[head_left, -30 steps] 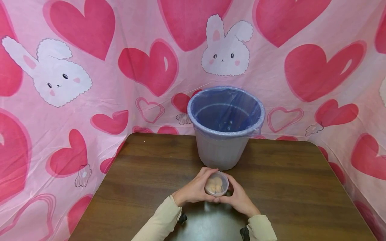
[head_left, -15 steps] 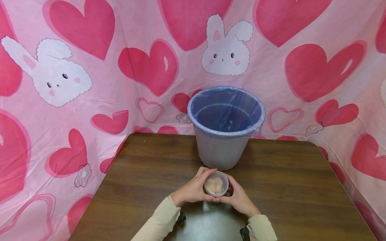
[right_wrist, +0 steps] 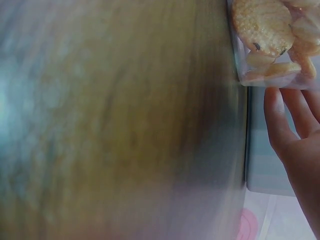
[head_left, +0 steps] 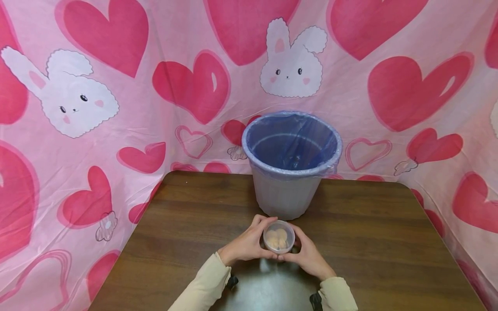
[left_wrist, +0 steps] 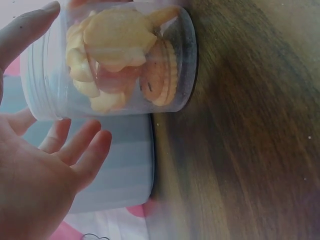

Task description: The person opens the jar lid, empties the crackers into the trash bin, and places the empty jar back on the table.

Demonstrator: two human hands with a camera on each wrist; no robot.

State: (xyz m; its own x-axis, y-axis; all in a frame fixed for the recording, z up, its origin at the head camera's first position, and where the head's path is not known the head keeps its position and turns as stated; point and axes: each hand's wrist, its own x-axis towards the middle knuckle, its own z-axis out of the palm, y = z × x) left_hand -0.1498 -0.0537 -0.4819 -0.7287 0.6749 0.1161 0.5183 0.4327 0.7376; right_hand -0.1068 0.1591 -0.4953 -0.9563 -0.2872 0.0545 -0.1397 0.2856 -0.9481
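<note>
A clear round plastic jar (left_wrist: 175, 60) of biscuits stands on the wooden table, close to the near side of the bin. Through its wall several pale biscuits (left_wrist: 120, 37) and a round ridged one show in the left wrist view. My left hand (head_left: 246, 242) holds the jar around its ribbed top end, with thumb and fingers on either side. From the right, my right hand (head_left: 309, 255) grips the jar too, its thumb meeting the left thumb at the near side. Fingers (right_wrist: 277, 112) of the right hand lie against the jar wall in the right wrist view.
A pale bin (head_left: 285, 194) with a blue plastic liner (head_left: 268, 134) stands upright behind the jar. The brown table (head_left: 186, 224) spreads to both sides. A pink cloth (head_left: 179, 26) with hearts and rabbits hangs around the back and sides.
My left hand has shifted very slightly to the left around the jar top. The right hand, the jar and the bin look nearly the same.
</note>
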